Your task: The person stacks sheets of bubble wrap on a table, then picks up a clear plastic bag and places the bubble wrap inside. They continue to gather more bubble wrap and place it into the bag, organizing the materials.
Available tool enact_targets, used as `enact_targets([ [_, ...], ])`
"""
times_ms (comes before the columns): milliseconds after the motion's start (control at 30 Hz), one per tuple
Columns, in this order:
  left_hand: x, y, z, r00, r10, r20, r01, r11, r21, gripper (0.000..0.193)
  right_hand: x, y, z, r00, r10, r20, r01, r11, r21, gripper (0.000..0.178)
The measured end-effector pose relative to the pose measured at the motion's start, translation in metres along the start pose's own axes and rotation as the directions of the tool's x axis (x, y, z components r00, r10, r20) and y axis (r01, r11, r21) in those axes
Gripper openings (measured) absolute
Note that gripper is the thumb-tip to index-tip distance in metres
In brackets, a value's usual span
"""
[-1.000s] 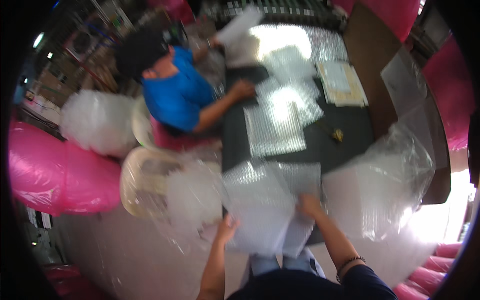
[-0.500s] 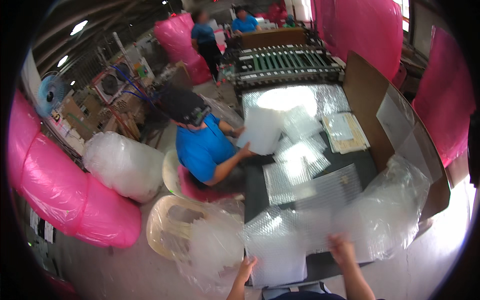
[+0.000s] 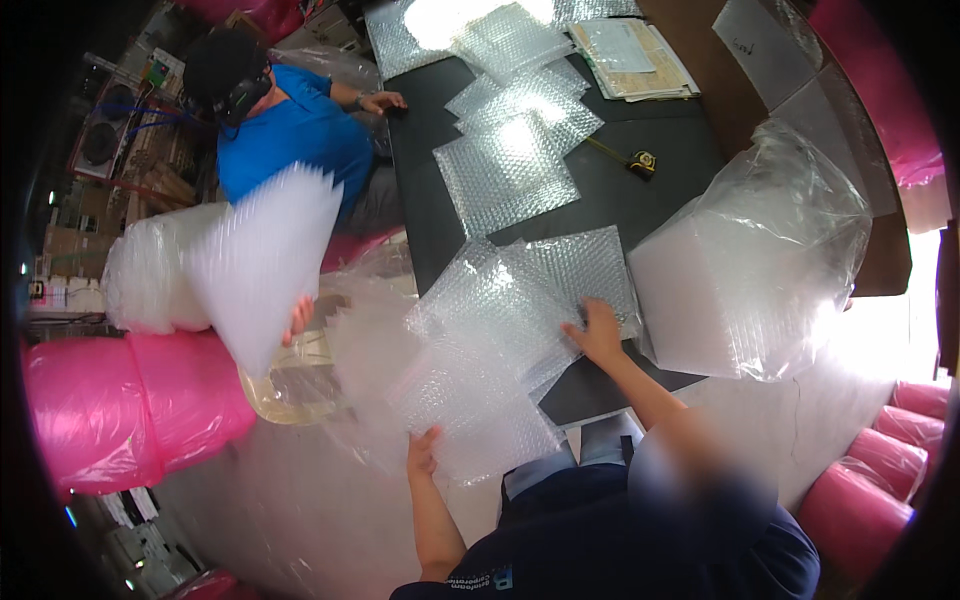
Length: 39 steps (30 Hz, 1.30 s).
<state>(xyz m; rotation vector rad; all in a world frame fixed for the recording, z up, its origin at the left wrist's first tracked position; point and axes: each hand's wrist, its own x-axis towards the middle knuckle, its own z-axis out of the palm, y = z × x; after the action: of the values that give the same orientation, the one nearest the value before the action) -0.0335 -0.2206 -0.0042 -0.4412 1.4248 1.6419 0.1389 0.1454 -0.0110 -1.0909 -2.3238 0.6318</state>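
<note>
In my left hand (image 3: 424, 450) is the edge of a clear bubble wrap sheet (image 3: 480, 410), pinched between thumb and fingers off the table's near left side. My right hand (image 3: 598, 332) is bent over the edge of another bubble wrap sheet (image 3: 580, 265) at the table's near end; its fingertips press against the plastic. Several more overlapping sheets lie between my hands, and their separate edges are hard to make out. Farther up the dark table (image 3: 420, 190) lies a group of bubble wrap pieces (image 3: 505, 175).
At left, a co-worker in blue (image 3: 290, 130) holds a fanned white stack (image 3: 265, 260) over a cream tub (image 3: 285, 385). A clear bag of sheets (image 3: 750, 270) stands at right. A tape measure (image 3: 640, 165) and papers (image 3: 635, 60) lie farther back; pink rolls (image 3: 140, 410) sit left.
My view has tilted downward. My left hand has carried its sheet leftward; my right hand has come to the sheets on the table. The co-worker's white stack has swung left, off the table.
</note>
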Motion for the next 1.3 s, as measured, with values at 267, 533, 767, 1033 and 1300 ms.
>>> enact_targets([
  [267, -0.028, -0.006, 0.056, 0.839, 0.545, -0.012, -0.447, 0.701, 0.555, 0.103, 0.045, -0.02, -0.019, 0.898, 0.279, 0.34, -0.288, 0.957, -0.027, 0.013],
  [533, -0.013, -0.034, 0.069, 0.798, 0.6, 0.05, -0.463, 0.558, 0.688, 0.071, 0.035, -0.024, -0.006, 0.959, 0.272, 0.077, -0.263, 0.958, -0.118, 0.05],
  [767, -0.011, -0.047, 0.071, 0.856, 0.517, 0.028, -0.437, 0.692, 0.575, 0.05, 0.069, -0.056, -0.081, 0.95, -0.017, 0.313, 0.001, 0.999, 0.052, 0.032],
  [1033, 0.017, -0.068, 0.087, 0.842, 0.526, 0.122, -0.521, 0.732, 0.439, 0.055, -0.074, -0.141, 0.026, 0.103, -0.212, 0.972, 0.396, 0.905, 0.156, 0.04],
  [1300, 0.021, -0.083, 0.095, 0.682, 0.732, -0.01, -0.583, 0.551, 0.597, 0.074, 0.114, -0.085, 0.051, 0.853, 0.37, 0.368, -0.176, 0.868, -0.464, 0.048],
])
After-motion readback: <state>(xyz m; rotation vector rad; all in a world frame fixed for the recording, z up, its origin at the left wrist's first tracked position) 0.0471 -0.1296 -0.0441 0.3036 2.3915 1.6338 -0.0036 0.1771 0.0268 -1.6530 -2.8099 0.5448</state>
